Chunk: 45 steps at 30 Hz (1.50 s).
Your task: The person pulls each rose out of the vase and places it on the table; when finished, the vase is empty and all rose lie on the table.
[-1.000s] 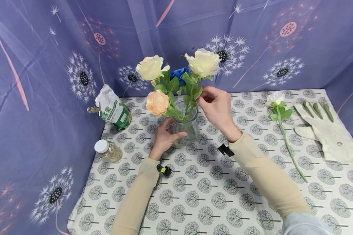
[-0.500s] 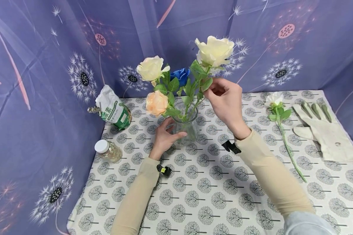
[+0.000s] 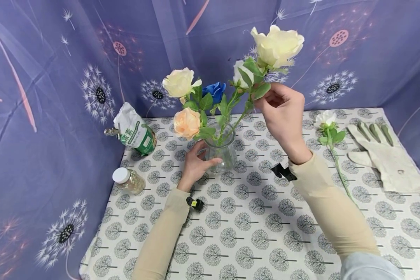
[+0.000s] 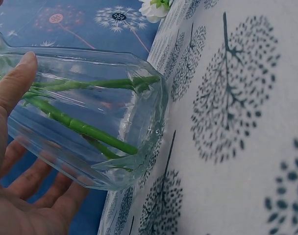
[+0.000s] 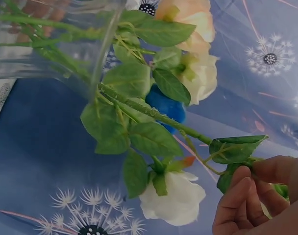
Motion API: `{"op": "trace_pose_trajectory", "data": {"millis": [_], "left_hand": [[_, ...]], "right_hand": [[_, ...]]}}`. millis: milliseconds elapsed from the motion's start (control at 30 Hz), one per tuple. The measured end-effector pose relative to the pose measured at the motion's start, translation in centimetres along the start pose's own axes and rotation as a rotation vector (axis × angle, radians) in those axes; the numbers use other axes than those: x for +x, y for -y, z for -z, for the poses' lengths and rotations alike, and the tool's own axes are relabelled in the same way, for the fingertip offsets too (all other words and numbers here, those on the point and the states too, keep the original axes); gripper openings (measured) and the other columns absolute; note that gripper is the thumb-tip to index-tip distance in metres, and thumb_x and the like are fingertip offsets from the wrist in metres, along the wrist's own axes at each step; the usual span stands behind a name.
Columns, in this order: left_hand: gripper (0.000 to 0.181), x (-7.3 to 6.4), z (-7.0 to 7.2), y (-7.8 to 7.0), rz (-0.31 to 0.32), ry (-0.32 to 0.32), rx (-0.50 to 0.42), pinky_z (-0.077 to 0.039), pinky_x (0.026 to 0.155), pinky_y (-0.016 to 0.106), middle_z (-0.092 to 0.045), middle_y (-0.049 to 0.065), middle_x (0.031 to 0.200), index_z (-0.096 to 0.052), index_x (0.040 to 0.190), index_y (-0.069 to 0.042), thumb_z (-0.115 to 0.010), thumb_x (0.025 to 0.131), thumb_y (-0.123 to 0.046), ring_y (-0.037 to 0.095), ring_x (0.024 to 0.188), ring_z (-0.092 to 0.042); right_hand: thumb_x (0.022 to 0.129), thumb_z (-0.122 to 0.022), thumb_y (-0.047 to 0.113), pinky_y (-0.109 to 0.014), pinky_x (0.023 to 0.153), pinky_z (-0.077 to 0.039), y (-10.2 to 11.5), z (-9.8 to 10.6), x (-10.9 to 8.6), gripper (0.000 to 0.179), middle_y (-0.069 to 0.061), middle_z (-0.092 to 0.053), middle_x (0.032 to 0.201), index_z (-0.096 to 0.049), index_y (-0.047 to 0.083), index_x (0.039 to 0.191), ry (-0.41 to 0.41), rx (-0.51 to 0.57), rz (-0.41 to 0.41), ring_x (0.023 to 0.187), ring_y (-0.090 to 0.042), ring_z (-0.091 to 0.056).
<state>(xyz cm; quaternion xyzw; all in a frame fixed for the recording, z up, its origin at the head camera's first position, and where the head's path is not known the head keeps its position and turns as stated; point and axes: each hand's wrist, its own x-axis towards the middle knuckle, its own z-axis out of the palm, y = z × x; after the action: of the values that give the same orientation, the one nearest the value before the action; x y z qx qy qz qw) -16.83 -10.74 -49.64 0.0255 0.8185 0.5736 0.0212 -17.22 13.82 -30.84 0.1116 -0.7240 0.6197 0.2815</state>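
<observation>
My left hand [image 3: 197, 163] curls round the lower side of a clear glass vase [image 3: 227, 157], thumb in front and fingers behind. Several green stems [image 4: 85, 125] show inside the glass in the left wrist view. High at the right, my right hand [image 3: 283, 112] pinches the stem of a large cream rose [image 3: 278, 46] close beneath its leaves; the stem's lower end still slants into the vase mouth. Also standing in the vase are a white rose [image 3: 243, 74], a blue rose [image 3: 214, 92], another cream rose [image 3: 180, 82] and a peach rose [image 3: 187, 123].
On the right lie a loose white rose [image 3: 325, 118] and a pale work glove [image 3: 392, 159]. At left stand a clipped white-and-green bag [image 3: 136, 130] and a white-capped jar [image 3: 128, 180]. A patterned cloth [image 3: 231, 233] covers the table; purple curtains [image 3: 203, 39] hang behind and beside it.
My right hand has moved up and to the right, drawing the cream rose partly out of the vase. The white rose behind it has come into sight. My left hand stays on the vase.
</observation>
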Motion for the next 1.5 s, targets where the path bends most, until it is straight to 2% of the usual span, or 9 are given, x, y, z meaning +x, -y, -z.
{"op": "trace_pose_trajectory", "data": {"millis": [233,367,533,767,1033,1267,1500], "left_hand": [[0.084,-0.1,-0.1,-0.1,0.011,0.003,0.001,-0.060,0.119,0.046,-0.067,0.016,0.150,-0.062,0.149,-0.016,-0.101,0.076,-0.023,0.041,0.138,-0.068],[0.083,-0.1,-0.1,-0.1,0.001,0.003,-0.003,-0.060,0.119,0.046,-0.067,0.017,0.149,-0.062,0.149,-0.015,-0.101,0.076,-0.022,0.041,0.137,-0.068],[0.082,-0.1,-0.2,-0.1,-0.012,0.003,-0.020,-0.060,0.119,0.045,-0.068,0.017,0.148,-0.063,0.148,-0.014,-0.101,0.076,-0.019,0.041,0.137,-0.068],[0.082,-0.1,-0.2,0.2,-0.018,0.001,-0.031,-0.059,0.121,0.045,-0.067,0.019,0.148,-0.062,0.149,-0.012,-0.100,0.076,-0.019,0.042,0.139,-0.067],[0.081,-0.2,-0.1,0.1,-0.034,-0.001,-0.050,-0.059,0.121,0.046,-0.068,0.019,0.148,-0.063,0.148,-0.011,-0.100,0.076,-0.016,0.041,0.139,-0.067],[0.081,0.0,-0.2,0.1,-0.035,-0.007,-0.034,-0.059,0.121,0.044,-0.068,0.018,0.147,-0.063,0.147,-0.010,-0.100,0.076,-0.016,0.040,0.139,-0.067],[0.082,0.0,-0.2,0.1,-0.030,-0.005,-0.036,-0.059,0.120,0.045,-0.068,0.019,0.147,-0.063,0.148,-0.011,-0.101,0.075,-0.017,0.040,0.139,-0.067]], "right_hand": [[0.090,-0.072,-0.008,-0.016,0.057,-0.057,0.6,0.9,0.5,0.020,0.018,-0.079,0.078,-0.084,0.007,0.097,-0.044,0.079,0.048,0.061,-0.003,-0.068],[0.089,-0.070,-0.009,-0.015,0.057,-0.056,0.9,1.5,0.8,0.023,0.012,-0.082,0.080,-0.084,0.008,0.094,-0.061,0.139,0.074,0.064,-0.003,-0.071],[0.088,-0.070,-0.010,-0.015,0.056,-0.053,1.4,2.2,1.0,0.016,0.006,-0.083,0.083,-0.083,0.001,0.091,-0.079,0.231,0.096,0.065,-0.005,-0.071],[0.088,-0.073,-0.012,-0.017,0.059,-0.055,2.7,3.3,1.1,0.010,-0.003,-0.082,0.082,-0.079,-0.012,0.096,-0.146,0.371,0.051,0.064,-0.009,-0.071],[0.086,-0.074,-0.013,-0.021,0.060,-0.060,4.2,4.8,1.3,0.010,-0.008,-0.079,0.078,-0.076,-0.016,0.095,-0.225,0.421,0.038,0.060,-0.014,-0.068],[0.084,-0.072,-0.017,-0.021,0.058,-0.059,4.3,6.3,1.4,0.009,-0.011,-0.079,0.075,-0.076,-0.018,0.092,-0.270,0.438,0.038,0.057,-0.016,-0.067],[0.086,-0.068,-0.017,-0.020,0.056,-0.058,3.3,8.4,1.5,0.014,-0.010,-0.079,0.073,-0.075,-0.022,0.096,-0.285,0.356,0.041,0.055,-0.015,-0.066]]}}
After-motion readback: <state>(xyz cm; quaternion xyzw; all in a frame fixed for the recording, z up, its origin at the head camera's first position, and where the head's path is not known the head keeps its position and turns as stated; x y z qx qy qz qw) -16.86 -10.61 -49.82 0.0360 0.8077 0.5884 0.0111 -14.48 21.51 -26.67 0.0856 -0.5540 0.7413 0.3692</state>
